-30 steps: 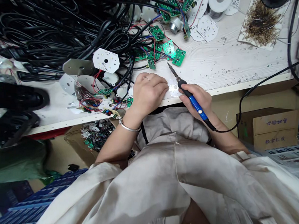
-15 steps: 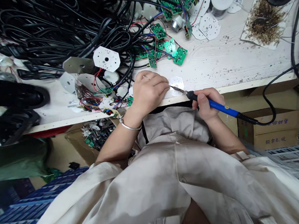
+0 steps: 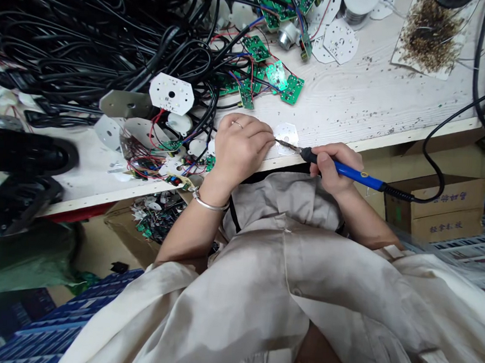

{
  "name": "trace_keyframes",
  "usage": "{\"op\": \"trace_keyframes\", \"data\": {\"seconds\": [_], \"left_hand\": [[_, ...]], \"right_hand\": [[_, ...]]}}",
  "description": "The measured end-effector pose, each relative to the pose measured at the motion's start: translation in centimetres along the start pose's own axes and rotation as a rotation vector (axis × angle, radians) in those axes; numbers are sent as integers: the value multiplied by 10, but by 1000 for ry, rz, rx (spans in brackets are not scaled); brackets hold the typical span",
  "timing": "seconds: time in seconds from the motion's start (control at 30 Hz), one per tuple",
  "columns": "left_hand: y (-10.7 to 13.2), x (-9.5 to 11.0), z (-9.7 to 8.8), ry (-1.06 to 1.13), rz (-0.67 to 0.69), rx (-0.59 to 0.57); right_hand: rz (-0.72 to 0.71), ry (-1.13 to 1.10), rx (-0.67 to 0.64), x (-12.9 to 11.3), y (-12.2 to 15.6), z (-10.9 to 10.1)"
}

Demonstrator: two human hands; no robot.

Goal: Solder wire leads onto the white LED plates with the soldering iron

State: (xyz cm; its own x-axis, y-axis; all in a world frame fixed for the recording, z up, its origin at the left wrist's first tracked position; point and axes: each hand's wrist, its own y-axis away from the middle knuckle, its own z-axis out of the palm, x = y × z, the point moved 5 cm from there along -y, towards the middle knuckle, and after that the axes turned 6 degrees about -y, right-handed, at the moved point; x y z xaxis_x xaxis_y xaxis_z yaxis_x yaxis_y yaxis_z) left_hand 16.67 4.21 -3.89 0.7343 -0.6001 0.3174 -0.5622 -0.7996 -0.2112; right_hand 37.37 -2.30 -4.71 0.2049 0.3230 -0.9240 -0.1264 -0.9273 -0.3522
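My right hand (image 3: 336, 165) is closed round a blue-handled soldering iron (image 3: 348, 171). Its metal tip lies level and touches the near edge of a small white octagonal LED board (image 3: 287, 133) on the white bench (image 3: 357, 109). My left hand (image 3: 242, 148) rests curled on the bench just left of that board, fingertips pinched at the board's left edge right by the iron's tip. What those fingers hold is too small to make out. A ring and a silver bracelet are on the left hand and wrist.
A big tangle of black cables (image 3: 90, 35) fills the bench's left half. Green circuit boards (image 3: 276, 78) with coloured wires lie behind the hands, a solder spool (image 3: 357, 3) and a stained pad (image 3: 430, 34) farther back. Cardboard boxes (image 3: 442, 205) stand at the right, below the bench.
The right hand swung the soldering iron from upright, tip pointing away, down to level with its tip at the white board. The left hand stayed put.
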Motion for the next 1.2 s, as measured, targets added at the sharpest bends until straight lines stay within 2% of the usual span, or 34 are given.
{"op": "trace_keyframes", "data": {"seconds": [0.27,0.4,0.47,0.6,0.7,0.8,0.9,0.97,1.0,1.03,1.07,1.13,1.17,1.2], "left_hand": [[1,1,-1,-26,19,13],[0,2,1,-28,29,12],[-1,2,2,-34,25,8],[-2,12,0,-117,41,-27],[-2,24,4,-233,84,-102],[-2,35,6,-353,98,-74],[4,47,-15,-379,108,36],[16,44,-48,-347,97,116],[24,34,-69,-330,56,165],[35,15,-93,-329,-51,222],[49,-13,-118,-346,-218,316],[85,-83,-165,-394,-564,541],[104,-122,-180,-419,-727,588],[121,-162,-188,-426,-889,567]], "right_hand": [[32,-106,202,-2,4,-4],[19,-35,82,-3,2,3],[-57,84,-19,-4,-1,8],[-341,361,-162,-12,-4,17],[-490,473,-127,-14,-4,17],[-620,449,-58,-11,-3,14],[-625,486,-42,-3,-1,13],[-626,482,-36,-1,0,11],[-627,474,-33,0,0,10],[-631,467,-28,0,1,10],[-637,462,-21,0,1,9],[-657,458,2,0,1,10],[-669,457,13,-1,0,10],[-681,451,17,-1,0,10]]}}
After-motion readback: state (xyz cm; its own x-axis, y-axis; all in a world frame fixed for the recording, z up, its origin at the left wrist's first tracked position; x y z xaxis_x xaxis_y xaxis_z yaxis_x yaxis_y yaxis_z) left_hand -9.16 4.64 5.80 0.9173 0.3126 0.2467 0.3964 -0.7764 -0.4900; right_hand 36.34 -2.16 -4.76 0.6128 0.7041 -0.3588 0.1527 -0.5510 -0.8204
